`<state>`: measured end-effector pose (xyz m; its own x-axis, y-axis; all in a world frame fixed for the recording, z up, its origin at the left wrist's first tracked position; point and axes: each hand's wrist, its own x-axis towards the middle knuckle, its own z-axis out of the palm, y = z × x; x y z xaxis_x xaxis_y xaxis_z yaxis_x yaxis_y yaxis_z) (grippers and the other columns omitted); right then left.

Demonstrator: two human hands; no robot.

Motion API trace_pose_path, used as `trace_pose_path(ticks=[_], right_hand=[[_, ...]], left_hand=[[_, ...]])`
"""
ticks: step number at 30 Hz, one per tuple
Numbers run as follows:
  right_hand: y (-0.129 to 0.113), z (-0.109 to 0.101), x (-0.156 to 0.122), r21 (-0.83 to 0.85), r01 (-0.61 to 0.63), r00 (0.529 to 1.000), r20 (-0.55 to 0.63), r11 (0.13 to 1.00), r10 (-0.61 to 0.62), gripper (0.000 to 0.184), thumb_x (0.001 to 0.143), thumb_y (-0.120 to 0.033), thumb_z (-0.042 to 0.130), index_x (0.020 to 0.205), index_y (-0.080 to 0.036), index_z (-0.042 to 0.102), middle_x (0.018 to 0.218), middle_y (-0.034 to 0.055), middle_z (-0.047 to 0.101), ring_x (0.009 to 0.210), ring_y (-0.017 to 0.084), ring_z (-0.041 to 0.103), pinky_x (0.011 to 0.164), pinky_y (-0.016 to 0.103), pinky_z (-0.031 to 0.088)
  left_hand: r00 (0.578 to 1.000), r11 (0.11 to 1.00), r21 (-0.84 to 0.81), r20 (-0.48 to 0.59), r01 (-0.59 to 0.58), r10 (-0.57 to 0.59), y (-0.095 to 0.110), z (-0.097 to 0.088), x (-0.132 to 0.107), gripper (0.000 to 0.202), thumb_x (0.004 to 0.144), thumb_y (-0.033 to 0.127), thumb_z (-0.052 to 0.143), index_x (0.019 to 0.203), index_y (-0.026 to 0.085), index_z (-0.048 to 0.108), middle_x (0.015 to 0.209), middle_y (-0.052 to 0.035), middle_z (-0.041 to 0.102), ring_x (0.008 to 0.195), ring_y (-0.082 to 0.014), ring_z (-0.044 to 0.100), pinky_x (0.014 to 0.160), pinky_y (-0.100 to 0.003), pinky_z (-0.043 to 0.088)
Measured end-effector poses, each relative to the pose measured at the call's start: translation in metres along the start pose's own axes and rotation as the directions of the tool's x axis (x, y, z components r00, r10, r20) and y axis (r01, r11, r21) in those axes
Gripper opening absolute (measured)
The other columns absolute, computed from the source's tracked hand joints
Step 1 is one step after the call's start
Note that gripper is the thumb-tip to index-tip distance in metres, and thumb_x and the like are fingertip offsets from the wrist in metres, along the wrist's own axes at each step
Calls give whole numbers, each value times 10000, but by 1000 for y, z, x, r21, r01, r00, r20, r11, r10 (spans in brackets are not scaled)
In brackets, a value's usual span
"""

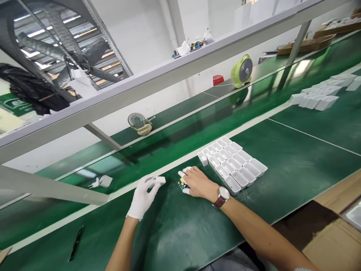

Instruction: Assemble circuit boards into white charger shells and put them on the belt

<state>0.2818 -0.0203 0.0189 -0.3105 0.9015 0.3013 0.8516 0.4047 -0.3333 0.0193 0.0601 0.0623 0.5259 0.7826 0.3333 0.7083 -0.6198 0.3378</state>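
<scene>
My left hand (143, 197), in a white glove, is closed round a small white plastic casing (158, 180) held just above the green bench. My right hand (197, 182), bare but for white fingertip covers and a wristwatch, rests on the mat with its fingers pinched on a small circuit board (182, 184). Just right of that hand lies a block of several open white casings (234, 162) set in tight rows.
A white plug part (102, 181) lies on the green conveyor belt (175, 145) beyond the hands. A black pen-like tool (75, 242) lies at the left. More white casings (321, 97) sit far right. Two small fans (241, 70) stand behind; a cardboard box (332, 233) is at my right.
</scene>
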Motion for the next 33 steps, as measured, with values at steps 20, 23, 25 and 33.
trace_pose_path(ticks=[20,23,25,33], right_hand=[[19,33,-11,103,-48,982,185,994,28,558,849,-175,619,1389,-121,489,1206,148,640,1209,307,562,1038,477,470],[12,27,-10,150,-76,985,162,986,51,558,872,-198,596,1411,-143,466,1057,108,638,988,268,620,914,443,543],[7,25,-9,216,-89,989,132,972,61,556,880,-215,590,1418,-175,454,1081,101,615,915,241,624,833,407,575],[-9,24,-8,508,-78,987,-84,858,140,520,885,-292,639,1374,-250,468,1207,94,582,1096,241,626,973,443,548]], left_hand=[[953,820,-490,208,297,-221,-6,48,-71,862,739,337,804,1489,276,384,1299,-88,587,1140,-245,600,972,-400,509],[938,796,-510,275,328,-210,-6,49,-72,1034,716,324,818,1569,297,234,1465,-104,506,1247,-269,560,1035,-403,479],[923,790,-495,312,361,-226,-3,51,-72,1021,731,334,801,1575,294,227,1472,-99,513,1255,-274,560,1042,-406,474],[991,893,-433,13,122,-129,12,56,-69,562,703,234,755,1234,226,570,1176,-93,615,1125,-277,576,1004,-433,481]])
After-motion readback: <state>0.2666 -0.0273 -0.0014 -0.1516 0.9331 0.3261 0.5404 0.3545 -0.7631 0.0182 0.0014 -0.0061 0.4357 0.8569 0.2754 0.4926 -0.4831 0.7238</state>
